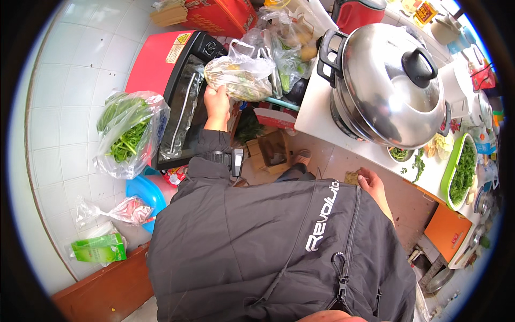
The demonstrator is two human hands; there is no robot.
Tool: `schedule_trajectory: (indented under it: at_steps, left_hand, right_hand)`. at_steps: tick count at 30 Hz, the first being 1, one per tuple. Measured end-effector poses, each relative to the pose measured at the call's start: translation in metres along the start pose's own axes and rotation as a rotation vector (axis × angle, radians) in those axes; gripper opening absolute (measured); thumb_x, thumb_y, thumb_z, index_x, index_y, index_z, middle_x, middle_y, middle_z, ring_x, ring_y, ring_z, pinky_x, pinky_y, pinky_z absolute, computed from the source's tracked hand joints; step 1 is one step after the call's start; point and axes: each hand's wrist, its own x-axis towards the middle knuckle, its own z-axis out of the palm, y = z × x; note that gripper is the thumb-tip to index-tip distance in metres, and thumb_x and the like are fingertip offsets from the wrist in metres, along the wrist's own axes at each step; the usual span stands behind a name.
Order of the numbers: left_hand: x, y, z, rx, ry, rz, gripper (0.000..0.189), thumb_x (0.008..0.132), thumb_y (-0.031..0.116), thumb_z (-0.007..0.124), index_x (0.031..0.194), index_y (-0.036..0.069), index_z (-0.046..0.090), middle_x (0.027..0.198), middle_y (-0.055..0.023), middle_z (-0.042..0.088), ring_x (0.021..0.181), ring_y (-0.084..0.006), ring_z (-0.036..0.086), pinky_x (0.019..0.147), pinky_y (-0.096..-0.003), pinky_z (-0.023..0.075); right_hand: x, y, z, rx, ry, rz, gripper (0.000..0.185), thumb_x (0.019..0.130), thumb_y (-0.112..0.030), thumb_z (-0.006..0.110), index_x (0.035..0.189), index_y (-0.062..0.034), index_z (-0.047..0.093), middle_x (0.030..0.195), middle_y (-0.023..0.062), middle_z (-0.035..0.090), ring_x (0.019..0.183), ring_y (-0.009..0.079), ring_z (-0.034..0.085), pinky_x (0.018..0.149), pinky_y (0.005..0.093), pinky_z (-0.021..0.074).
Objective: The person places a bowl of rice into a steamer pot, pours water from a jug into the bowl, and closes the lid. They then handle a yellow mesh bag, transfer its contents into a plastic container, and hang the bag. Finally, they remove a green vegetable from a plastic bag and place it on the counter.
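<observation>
My left hand [217, 104] grips the near edge of a clear plastic bag [241, 76] with pale, leafy-looking contents, which I cannot make out exactly. The bag is in front of a red and black toaster oven [157, 60], at its right side. Low at my right side hangs my right hand [372, 187], with the thumb apart from the fingers and nothing visibly held. Just beyond its fingertips in the view is a brownish crumpled thing [351, 178]; whether they touch is unclear. More bags of vegetables [291, 64] lie behind the held bag.
A large lidded steel pot [378, 92] stands on the white counter [314, 112]. Farther right is a green-rimmed basket [445, 183] of leafy greens. Left of the oven are a bag of greens [128, 133] and a blue basin [149, 191]. Cardboard boxes [257, 155] sit on the floor.
</observation>
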Motion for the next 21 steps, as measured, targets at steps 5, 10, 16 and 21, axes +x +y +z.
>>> schedule_trajectory:
  at_steps: [5,10,16,21]
  left_hand:
    - [-0.052,0.059,-0.014,-0.079,-0.163,0.043,0.027,0.095,0.003,0.052,0.121,0.000,0.054,0.114,-0.0099,0.062,0.097,-0.0188,0.065,0.082,-0.0331,0.0551]
    - [-0.107,0.098,-0.021,-0.049,-0.372,-0.009,0.031,0.097,0.004,0.050,0.128,0.003,0.050,0.119,-0.0107,0.062,0.103,-0.0205,0.065,0.084,-0.0338,0.0567]
    - [-0.177,0.097,-0.011,-0.086,-0.568,-0.140,0.031,0.095,0.002,0.051,0.125,0.002,0.052,0.120,-0.0115,0.063,0.104,-0.0212,0.065,0.088,-0.0348,0.0548]
    - [-0.222,0.072,-0.002,-0.036,-0.658,-0.305,0.031,0.094,0.004,0.056,0.125,0.001,0.053,0.118,-0.0080,0.063,0.107,-0.0184,0.062,0.095,-0.0350,0.0502]
  right_hand:
    - [0.001,-0.002,0.018,-0.103,-0.076,-0.109,0.042,0.092,-0.019,0.063,0.126,0.0044,0.054,0.112,0.0185,0.067,0.097,0.0237,0.066,0.084,0.0336,0.0523]
    - [0.011,-0.026,0.043,-0.225,-0.104,-0.292,0.045,0.088,-0.024,0.065,0.124,0.0014,0.057,0.107,0.0182,0.068,0.093,0.0255,0.067,0.084,0.0353,0.0526]
    - [0.032,-0.041,0.083,0.158,-0.069,-0.337,0.052,0.091,-0.030,0.064,0.130,0.0028,0.051,0.116,0.0178,0.064,0.104,0.0248,0.061,0.090,0.0359,0.0488]
    - [0.024,-0.006,0.091,0.554,-0.325,0.060,0.043,0.093,-0.028,0.062,0.125,-0.0001,0.055,0.111,0.0116,0.065,0.102,0.0199,0.061,0.088,0.0339,0.0489]
